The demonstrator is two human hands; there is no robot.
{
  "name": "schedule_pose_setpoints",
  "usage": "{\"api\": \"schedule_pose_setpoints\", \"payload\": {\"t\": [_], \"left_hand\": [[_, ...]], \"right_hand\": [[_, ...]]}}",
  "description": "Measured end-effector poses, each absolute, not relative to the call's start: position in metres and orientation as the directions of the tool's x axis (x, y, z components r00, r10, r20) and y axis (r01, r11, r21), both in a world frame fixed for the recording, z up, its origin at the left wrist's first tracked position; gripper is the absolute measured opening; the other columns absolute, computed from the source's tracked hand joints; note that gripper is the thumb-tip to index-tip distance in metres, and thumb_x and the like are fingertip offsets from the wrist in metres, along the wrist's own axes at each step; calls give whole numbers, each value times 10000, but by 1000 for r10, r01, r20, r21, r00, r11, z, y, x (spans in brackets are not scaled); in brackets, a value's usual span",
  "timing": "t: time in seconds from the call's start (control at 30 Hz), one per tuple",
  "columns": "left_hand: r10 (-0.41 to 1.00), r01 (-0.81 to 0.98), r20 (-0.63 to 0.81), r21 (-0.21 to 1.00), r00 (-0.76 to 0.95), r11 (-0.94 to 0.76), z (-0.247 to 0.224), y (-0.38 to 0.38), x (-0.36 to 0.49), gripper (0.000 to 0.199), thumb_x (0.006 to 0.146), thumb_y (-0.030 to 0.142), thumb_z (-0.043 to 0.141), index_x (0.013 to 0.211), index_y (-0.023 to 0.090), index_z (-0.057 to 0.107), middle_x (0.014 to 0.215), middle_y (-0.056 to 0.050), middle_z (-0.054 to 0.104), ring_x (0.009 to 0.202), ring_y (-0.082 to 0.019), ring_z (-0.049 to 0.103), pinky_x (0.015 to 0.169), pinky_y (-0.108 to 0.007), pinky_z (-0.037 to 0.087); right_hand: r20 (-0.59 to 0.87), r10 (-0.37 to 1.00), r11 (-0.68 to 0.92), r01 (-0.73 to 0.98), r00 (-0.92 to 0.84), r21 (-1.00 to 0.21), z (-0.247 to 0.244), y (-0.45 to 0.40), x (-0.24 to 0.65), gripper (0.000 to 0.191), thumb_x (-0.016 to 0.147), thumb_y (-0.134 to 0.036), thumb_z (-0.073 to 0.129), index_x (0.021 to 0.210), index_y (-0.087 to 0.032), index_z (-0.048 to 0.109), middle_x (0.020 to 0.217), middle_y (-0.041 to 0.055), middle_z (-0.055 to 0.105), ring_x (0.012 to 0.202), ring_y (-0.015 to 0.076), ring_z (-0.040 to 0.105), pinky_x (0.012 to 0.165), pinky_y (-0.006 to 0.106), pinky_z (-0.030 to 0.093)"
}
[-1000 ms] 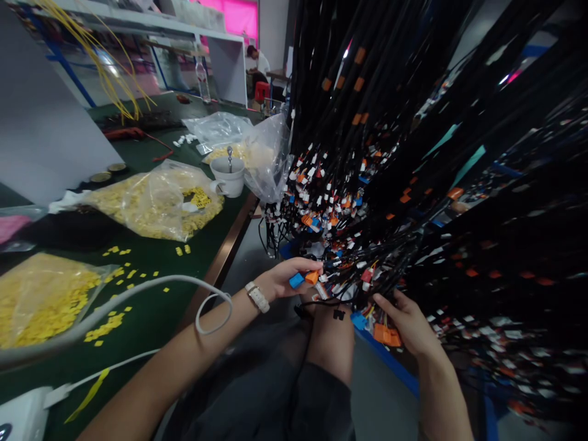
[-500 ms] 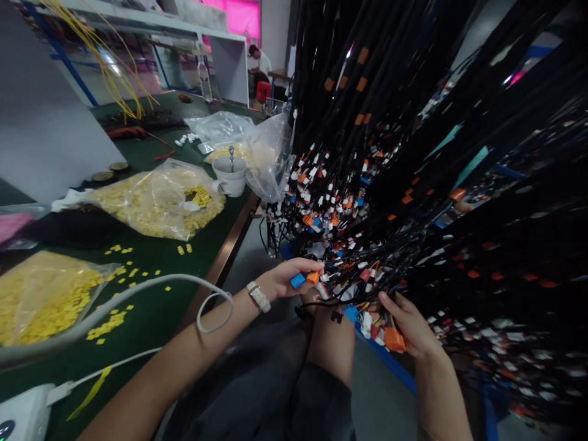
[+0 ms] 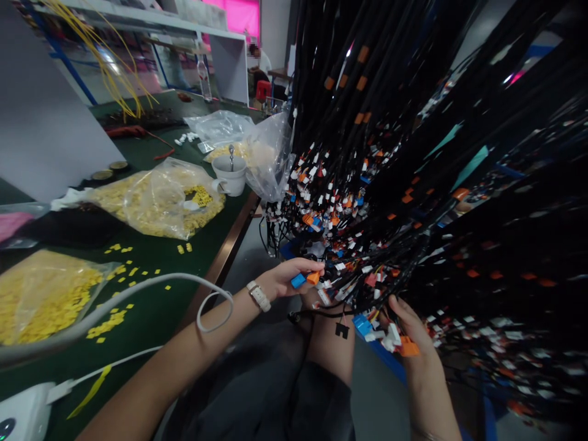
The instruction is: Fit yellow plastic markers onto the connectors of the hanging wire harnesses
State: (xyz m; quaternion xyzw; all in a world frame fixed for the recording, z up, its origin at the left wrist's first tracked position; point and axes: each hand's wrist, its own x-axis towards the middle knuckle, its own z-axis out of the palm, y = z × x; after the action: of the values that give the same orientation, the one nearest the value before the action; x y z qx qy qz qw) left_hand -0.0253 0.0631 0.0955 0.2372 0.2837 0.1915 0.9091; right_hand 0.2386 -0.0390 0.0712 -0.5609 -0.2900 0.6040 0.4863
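My left hand [image 3: 289,275] is closed on a wire harness end, with a blue connector [image 3: 298,281] and an orange connector [image 3: 313,277] showing at the fingers. Lower right, my right hand [image 3: 416,327] has its fingers curled round another bunch of harness wires. From that bunch hang a blue connector [image 3: 362,326], a white connector [image 3: 392,337] and a larger orange connector [image 3: 408,346]. Between the hands, a small black connector [image 3: 342,331] dangles over my leg. Many black cables [image 3: 349,122] hang close behind both hands, and the fingertips are partly lost among the wires.
On the green table [image 3: 158,318] at left lie bags of yellow pieces [image 3: 50,300], several loose yellow pieces, and a white cup [image 3: 231,177] with a spoon. A grey cable [image 3: 151,282] loops over my left forearm. A person [image 3: 260,64] sits far back.
My right hand has moved a little right and down, and the connectors hanging from its bunch shifted with it. The small black connector swung slightly right. My left hand stays where it was.
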Motion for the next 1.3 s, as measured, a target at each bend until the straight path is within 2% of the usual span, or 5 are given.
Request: {"api": "schedule_pose_setpoints", "payload": {"t": [0.17, 0.5, 0.73, 0.9, 1.3], "left_hand": [[480, -207, -408, 553, 777, 807, 94, 64, -26, 203, 836, 165, 474, 675, 87, 570, 479, 15, 531, 333, -38, 446, 328, -116, 335], [474, -206, -391, 559, 789, 803, 90, 66, -27, 170, 805, 184, 533, 668, 91, 570, 480, 16, 540, 338, -39, 450, 324, -122, 311], [478, -208, -391, 561, 787, 801, 88, 66, -27, 177, 816, 177, 510, 676, 90, 574, 483, 14, 539, 342, -40, 456, 326, -125, 314], [466, -183, -416, 561, 780, 807, 88, 66, -28, 179, 816, 193, 508, 680, 96, 571, 476, 18, 530, 320, -42, 429, 302, -134, 273], [468, -180, -421, 564, 777, 806, 90, 65, -27, 177, 810, 187, 530, 660, 100, 566, 476, 13, 543, 360, -46, 454, 344, -142, 294]], "right_hand": [[-369, 922, -320, -309, 116, -896, 72, -41, 232, 343, 620, -504, 700, 617, -212, 519, 353, -51, 418, 289, 83, 354, 300, 207, 288], [-355, 921, -320, -212, 159, -924, 76, -40, 225, 429, 594, -593, 655, 522, -233, 432, 339, -55, 328, 296, 95, 318, 320, 244, 293], [-361, 925, -310, -314, 118, -897, 73, -39, 226, 405, 587, -565, 677, 514, -234, 455, 322, -56, 321, 292, 92, 295, 315, 242, 263], [-372, 923, -337, -262, 99, -904, 74, -41, 224, 479, 587, -627, 637, 465, -240, 382, 313, -50, 303, 284, 99, 292, 313, 262, 268], [-341, 935, -296, -317, 95, -901, 75, -40, 223, 516, 624, -560, 651, 430, -233, 302, 323, -66, 229, 298, 70, 178, 309, 236, 212]]}}
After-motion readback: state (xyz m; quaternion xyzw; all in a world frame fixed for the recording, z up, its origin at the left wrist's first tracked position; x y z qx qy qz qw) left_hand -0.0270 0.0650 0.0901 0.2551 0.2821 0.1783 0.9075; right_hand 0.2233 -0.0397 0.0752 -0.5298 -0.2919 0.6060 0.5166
